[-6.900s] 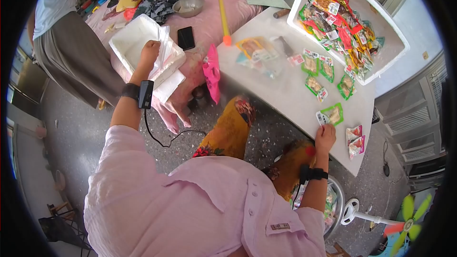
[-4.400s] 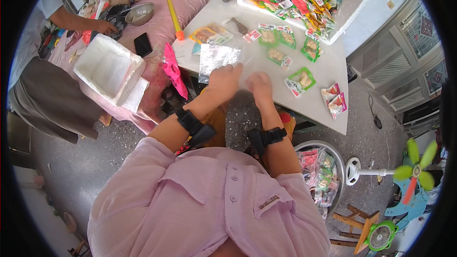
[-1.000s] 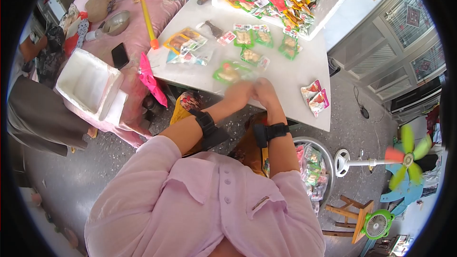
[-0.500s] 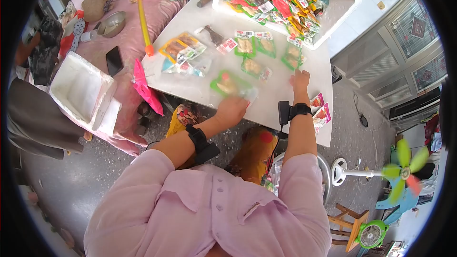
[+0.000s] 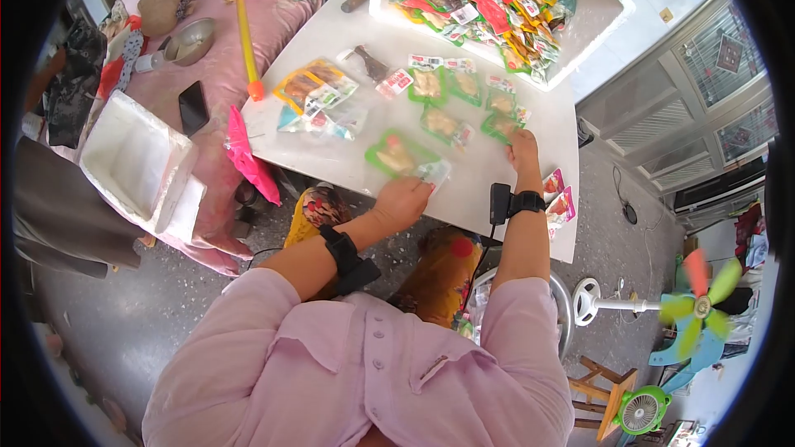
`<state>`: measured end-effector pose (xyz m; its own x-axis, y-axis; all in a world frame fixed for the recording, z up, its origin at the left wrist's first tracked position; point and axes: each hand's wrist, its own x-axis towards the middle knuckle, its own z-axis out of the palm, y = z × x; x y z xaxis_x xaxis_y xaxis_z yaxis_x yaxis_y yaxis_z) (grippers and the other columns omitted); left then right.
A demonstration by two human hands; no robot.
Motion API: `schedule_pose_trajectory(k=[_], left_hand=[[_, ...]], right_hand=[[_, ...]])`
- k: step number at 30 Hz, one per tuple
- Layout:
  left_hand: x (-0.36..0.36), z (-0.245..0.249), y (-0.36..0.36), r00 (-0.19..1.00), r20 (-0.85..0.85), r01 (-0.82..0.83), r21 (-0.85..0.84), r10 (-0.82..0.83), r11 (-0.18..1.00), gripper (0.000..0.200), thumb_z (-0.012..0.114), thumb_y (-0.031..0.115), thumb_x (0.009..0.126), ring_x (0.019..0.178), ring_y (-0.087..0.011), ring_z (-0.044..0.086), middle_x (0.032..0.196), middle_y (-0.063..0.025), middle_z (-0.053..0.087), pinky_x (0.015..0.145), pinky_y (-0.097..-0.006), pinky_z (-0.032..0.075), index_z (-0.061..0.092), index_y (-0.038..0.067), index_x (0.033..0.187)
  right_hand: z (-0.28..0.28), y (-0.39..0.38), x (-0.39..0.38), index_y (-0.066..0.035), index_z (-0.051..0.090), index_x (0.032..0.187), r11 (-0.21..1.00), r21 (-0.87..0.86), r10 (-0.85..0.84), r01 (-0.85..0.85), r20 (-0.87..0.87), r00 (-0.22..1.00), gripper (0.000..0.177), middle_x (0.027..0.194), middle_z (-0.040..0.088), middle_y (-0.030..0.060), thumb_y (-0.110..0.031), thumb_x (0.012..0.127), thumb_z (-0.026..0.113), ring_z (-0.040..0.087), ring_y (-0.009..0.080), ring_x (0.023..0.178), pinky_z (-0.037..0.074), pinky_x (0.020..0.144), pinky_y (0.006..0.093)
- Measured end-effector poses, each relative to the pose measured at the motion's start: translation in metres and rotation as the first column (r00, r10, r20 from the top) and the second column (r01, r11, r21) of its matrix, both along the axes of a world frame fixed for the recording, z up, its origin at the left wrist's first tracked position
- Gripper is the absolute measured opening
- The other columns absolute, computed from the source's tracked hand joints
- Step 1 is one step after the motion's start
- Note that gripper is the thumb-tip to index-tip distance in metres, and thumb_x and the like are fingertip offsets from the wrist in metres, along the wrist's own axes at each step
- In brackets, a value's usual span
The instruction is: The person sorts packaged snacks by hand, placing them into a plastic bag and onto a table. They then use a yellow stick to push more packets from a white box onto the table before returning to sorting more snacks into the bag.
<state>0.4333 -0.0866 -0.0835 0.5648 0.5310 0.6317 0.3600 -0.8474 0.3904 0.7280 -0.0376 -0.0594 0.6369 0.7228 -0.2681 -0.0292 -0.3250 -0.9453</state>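
My left hand is closed at the table's near edge, its fingers pinching the lower corner of a green-edged food packet with pale pieces inside. My right hand is at the right of the table, fingers closed on the edge of another green-edged packet. Just beyond that one lies a similar packet. Between my hands and the box are more green packets, among them one with pale contents and one lower down. A dark drumstick-shaped packet lies farther left.
A white foam box heaped with colourful packets stands at the table's far side. Orange-edged packets lie at left, pink ones at the right edge. Left of the table, a pink-covered seat bears a foam box and a phone.
My right hand has shifted slightly toward me, and a green-edged packet now shows at its fingers, below another one. My left hand keeps its packet in nearly the same place.
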Motion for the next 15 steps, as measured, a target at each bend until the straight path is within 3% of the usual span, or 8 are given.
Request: schedule_pose_trajectory(k=[6,12,15], left_hand=[[-0.001,-0.003,0.002,1.0,0.024,0.01,0.022,-0.01,1.0,0.015,0.053,0.007,0.063,0.058,-0.0255,0.048,0.064,-0.0082,0.046,0.05,-0.0354,0.039,0.053,0.006,0.078],[-0.001,-0.002,0.0,1.0,-0.002,0.011,0.009,-0.011,1.0,0.017,0.053,0.007,0.063,0.059,-0.0258,0.048,0.064,-0.0085,0.045,0.051,-0.0355,0.039,0.052,0.006,0.08],[-0.001,-0.004,0.001,0.999,0.041,0.013,0.016,-0.014,1.0,0.015,0.053,0.006,0.063,0.058,-0.0261,0.048,0.064,-0.0086,0.045,0.05,-0.0358,0.039,0.052,0.006,0.077]], right_hand=[[0.004,-0.034,-0.009,-0.003,0.049,0.089,0.986,0.167,-0.013,0.006,0.04,0.999,0.026,0.063,0.047,0.0006,-0.014,0.069,0.062,0.04,0.0053,0.041,0.026,0.032,0.0158],[0.008,-0.059,0.0,-0.005,0.05,0.086,0.982,0.189,-0.031,0.024,0.033,0.999,0.017,0.057,0.047,-0.0009,-0.005,0.07,0.053,0.043,0.0057,0.041,0.029,0.034,0.0151],[0.018,-0.066,-0.001,-0.003,0.05,0.086,0.999,-0.044,0.032,-0.022,0.237,0.971,0.016,0.059,0.05,0.0037,-0.007,0.07,0.05,0.048,0.0094,0.044,0.034,0.037,0.02]])
